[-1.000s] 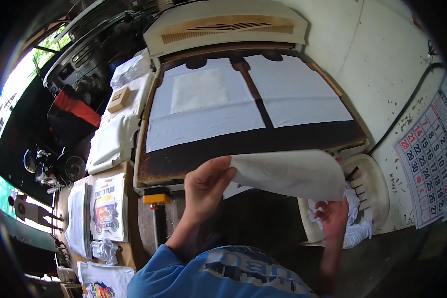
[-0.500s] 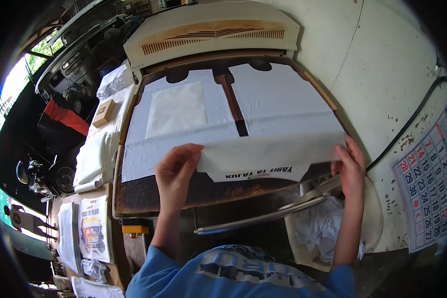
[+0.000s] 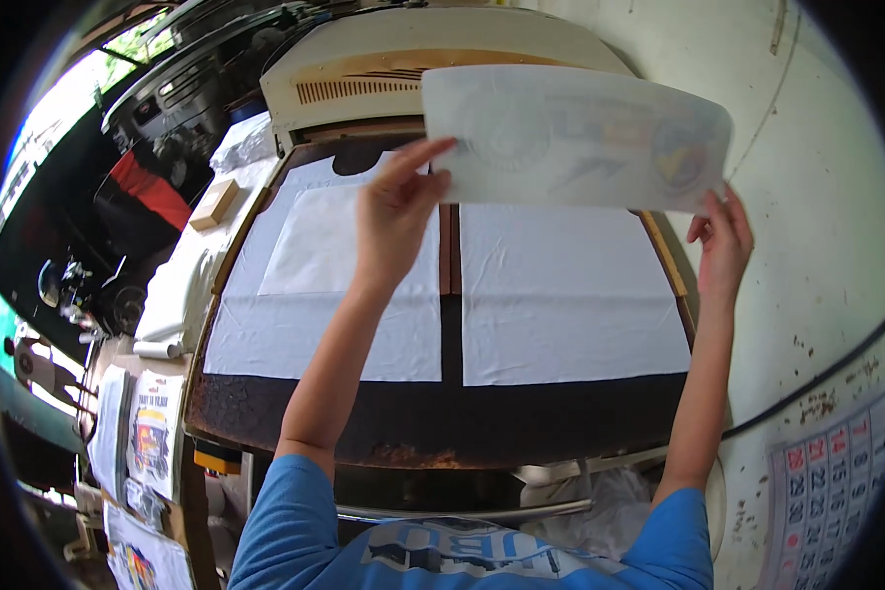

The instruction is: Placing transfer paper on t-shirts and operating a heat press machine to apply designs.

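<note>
A thin, translucent white paper sheet (image 3: 585,133) is held up above the far part of the heat press bed, with faint coloured print showing through it. My left hand (image 3: 398,211) pinches its left edge between thumb and fingers. At the lower right corner, my right hand (image 3: 724,236) grips it too. Below lie two white fabric pieces: the left fabric piece (image 3: 364,339) and the right fabric piece (image 3: 570,285), flat on the dark bed (image 3: 329,418). Another white paper sheet (image 3: 310,241) rests on the left piece. The raised sheet hides the far part of the right piece.
Behind the bed stands a cream vented machine housing (image 3: 364,74). To the left, a side table carries a small cardboard box (image 3: 213,204), folded white cloth and printed sheets (image 3: 153,433). A wall with a calendar (image 3: 826,492) closes the right side. A metal bar (image 3: 482,513) runs in front.
Both hands have lifted the paper sheet from low over the bed's front edge, up and away from me. The fabric pieces' near edges, partly covered before, now show.
</note>
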The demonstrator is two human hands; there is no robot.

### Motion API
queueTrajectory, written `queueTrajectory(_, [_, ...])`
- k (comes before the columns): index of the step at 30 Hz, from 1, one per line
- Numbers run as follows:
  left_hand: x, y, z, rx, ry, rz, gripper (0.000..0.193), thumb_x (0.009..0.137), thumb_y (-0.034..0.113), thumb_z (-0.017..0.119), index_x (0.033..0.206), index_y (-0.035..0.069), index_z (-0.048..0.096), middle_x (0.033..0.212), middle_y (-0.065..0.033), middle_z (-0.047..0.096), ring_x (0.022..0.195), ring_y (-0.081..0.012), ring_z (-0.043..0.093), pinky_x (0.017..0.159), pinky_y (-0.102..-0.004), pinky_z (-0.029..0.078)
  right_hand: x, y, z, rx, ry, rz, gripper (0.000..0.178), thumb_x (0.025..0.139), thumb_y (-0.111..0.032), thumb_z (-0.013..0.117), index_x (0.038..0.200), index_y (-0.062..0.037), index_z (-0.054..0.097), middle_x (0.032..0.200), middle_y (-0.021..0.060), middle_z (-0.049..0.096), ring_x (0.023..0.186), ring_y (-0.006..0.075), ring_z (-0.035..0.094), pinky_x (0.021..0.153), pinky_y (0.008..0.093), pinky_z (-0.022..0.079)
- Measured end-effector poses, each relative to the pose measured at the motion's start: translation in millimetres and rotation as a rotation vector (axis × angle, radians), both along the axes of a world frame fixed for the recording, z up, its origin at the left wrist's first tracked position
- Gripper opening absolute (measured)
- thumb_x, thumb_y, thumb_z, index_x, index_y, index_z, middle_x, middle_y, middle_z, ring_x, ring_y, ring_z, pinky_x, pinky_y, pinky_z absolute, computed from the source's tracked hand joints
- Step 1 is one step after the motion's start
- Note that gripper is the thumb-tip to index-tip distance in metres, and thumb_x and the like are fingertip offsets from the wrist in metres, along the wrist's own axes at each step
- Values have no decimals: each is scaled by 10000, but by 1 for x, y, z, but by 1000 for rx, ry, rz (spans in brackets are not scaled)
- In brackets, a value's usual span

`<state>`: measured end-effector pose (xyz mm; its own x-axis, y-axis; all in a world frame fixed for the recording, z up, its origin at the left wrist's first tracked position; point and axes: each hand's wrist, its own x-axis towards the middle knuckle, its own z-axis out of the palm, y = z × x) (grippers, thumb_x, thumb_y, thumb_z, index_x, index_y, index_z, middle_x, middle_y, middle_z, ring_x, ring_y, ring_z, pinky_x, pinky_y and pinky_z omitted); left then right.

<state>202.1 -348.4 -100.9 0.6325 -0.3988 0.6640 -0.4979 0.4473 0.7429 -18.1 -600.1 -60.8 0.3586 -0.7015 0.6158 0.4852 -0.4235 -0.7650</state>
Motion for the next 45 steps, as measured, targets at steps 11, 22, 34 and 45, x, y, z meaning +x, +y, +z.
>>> queueTrajectory(11, [12,-168,-194,508,603,-73,327,708,-33,505,1029,-46,564,887,-144,594,724,-184,609,635,-245,512,16,-184,-218,430,495,-55,272,737,-34,555,994,55,545,641,48,541,461,121,526,397,249,440])
queueTrajectory(22, [17,-215,-250,762,496,149,348,665,2,533,1008,-22,585,931,-161,601,696,-192,612,583,-252,517,20,-217,-276,479,623,-77,295,756,17,487,1037,106,503,729,126,566,497,171,561,427,270,485])
queueTrajectory(34, [12,-221,-246,822,349,205,347,654,17,533,995,-2,596,955,-169,595,589,-192,611,551,-270,492,23,-207,-269,202,668,-232,282,749,28,440,1008,110,516,696,149,579,462,175,577,396,262,472])
queueTrajectory(45, [8,-217,-243,909,238,226,322,669,78,568,981,5,599,989,-160,559,663,-217,606,626,-308,485,22,-215,-281,-66,936,-456,253,742,-36,516,964,82,542,815,176,578,688,272,602,623,347,487])
